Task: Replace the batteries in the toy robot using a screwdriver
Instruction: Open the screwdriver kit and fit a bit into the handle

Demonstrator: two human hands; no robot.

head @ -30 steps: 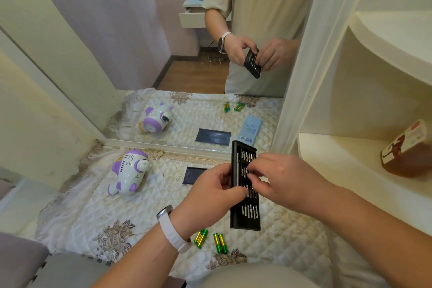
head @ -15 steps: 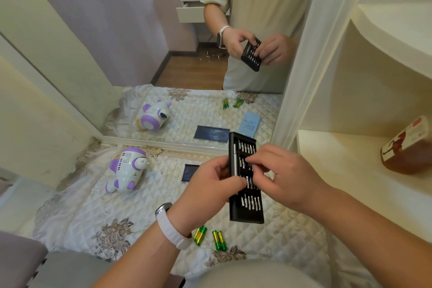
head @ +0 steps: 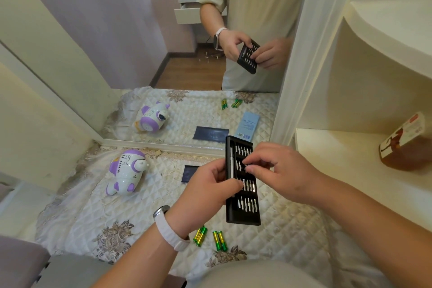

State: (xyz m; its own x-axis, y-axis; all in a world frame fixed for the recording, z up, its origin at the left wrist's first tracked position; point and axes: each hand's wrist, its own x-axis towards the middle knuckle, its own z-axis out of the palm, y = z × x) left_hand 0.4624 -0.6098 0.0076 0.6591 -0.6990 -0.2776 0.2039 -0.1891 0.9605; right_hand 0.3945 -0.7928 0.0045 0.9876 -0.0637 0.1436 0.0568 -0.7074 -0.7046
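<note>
The white and purple toy robot lies on its side on the quilted cloth, to the left. My left hand holds a black screwdriver bit case by its left edge, above the cloth. My right hand pinches a small silver bit at the case's second row. Two pairs of green and yellow batteries lie below the case, one left and one right. A slim silver driver handle sits in the case's left slot.
A mirror stands behind the cloth and reflects me, the toy and the batteries. A dark flat case lid lies on the cloth behind my left hand. Cream shelves at the right hold a brown jar.
The head view shifted slightly. My right hand's fingertips have closed on a bit in the case's second row and lifted it a little. My left hand keeps holding the case.
</note>
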